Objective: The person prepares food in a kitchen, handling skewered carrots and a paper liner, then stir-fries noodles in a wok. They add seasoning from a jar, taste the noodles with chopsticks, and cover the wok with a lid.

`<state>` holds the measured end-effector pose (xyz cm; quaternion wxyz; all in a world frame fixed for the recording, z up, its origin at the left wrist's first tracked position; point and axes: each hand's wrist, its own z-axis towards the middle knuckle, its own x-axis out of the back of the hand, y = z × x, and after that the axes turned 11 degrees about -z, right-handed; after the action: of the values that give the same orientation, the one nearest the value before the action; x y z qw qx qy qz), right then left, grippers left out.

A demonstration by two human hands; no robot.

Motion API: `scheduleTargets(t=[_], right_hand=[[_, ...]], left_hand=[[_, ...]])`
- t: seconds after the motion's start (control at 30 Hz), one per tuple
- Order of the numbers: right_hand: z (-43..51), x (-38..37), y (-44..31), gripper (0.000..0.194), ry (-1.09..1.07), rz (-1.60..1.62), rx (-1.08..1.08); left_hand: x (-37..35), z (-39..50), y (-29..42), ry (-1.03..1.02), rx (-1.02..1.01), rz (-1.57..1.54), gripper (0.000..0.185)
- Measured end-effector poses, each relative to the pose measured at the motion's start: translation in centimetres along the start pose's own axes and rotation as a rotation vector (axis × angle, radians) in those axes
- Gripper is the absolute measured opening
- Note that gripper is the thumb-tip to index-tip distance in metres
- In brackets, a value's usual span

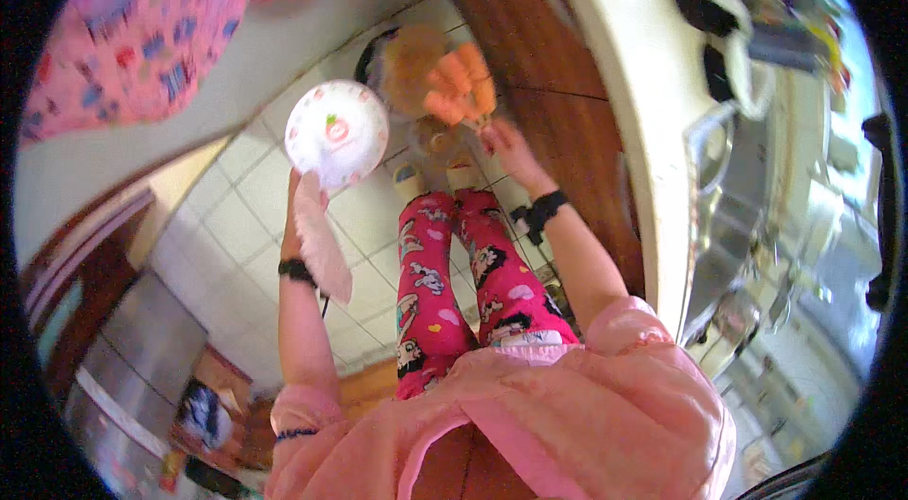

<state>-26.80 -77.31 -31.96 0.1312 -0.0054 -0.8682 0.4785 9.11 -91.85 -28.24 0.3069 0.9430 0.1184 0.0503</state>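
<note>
My left hand (pixel 295 198) grips the near edge of a white plate (pixel 362 120) with a small red fruit print and a patterned rim. A pale pink, soft-looking piece (pixel 323 241) hangs along that wrist and hides part of the hand; its exact kind is unclear. My right hand (pixel 514 154) pinches the thin sticks of several orange food pieces (pixel 461 81), which look like skewered sausages. These are held up to the right of the plate, apart from it.
A blurred tan furry shape (pixel 411 67), perhaps a dog, is on the tiled floor (pixel 241 216) just beyond my slippers (pixel 408 182). Brown wooden cabinets (pixel 546 53) and a pale counter edge (pixel 638 110) with a metal sink (pixel 745 145) run along the right. Pink patterned fabric (pixel 142 32) hangs upper left.
</note>
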Motion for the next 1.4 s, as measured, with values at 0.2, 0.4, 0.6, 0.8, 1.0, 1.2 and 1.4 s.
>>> scheduleTargets(t=[0.2,0.4,0.6,0.8,1.0,1.2,1.4], right_hand=[[-18.6,6.7,-12.1,0.023,0.077,0.234,0.035],[-33.9,14.3,-16.5,0.019,0.349,0.216,-0.074],[-42.5,20.7,-12.5,0.022,0.626,0.418,-0.083],[-47.2,23.8,-8.3,0.022,0.776,0.523,-0.066],[-48.7,25.4,-6.5,0.023,0.83,0.619,-0.046],[-48.8,27.5,-5.1,0.024,0.82,0.591,-0.038],[-45.7,30.6,-7.1,0.025,0.649,0.487,-0.089]], left_hand=[[-3.6,-15.6,7.3,-0.37,-0.112,0.376,0.042],[-14.4,-25.1,7.8,-0.417,-0.075,0.509,0.032],[-23.7,-30.7,6.1,-0.903,-0.166,0.4,0.042],[-30.2,-35.7,4.2,-0.898,-0.102,0.388,0.031],[-33.7,-34.3,0.9,-0.937,-0.375,0.483,0.032],[-36.5,-30.7,-1.2,-0.767,-0.491,0.68,0.039],[-36.0,-31.8,-0.9,-0.198,-0.775,0.633,0.043]])
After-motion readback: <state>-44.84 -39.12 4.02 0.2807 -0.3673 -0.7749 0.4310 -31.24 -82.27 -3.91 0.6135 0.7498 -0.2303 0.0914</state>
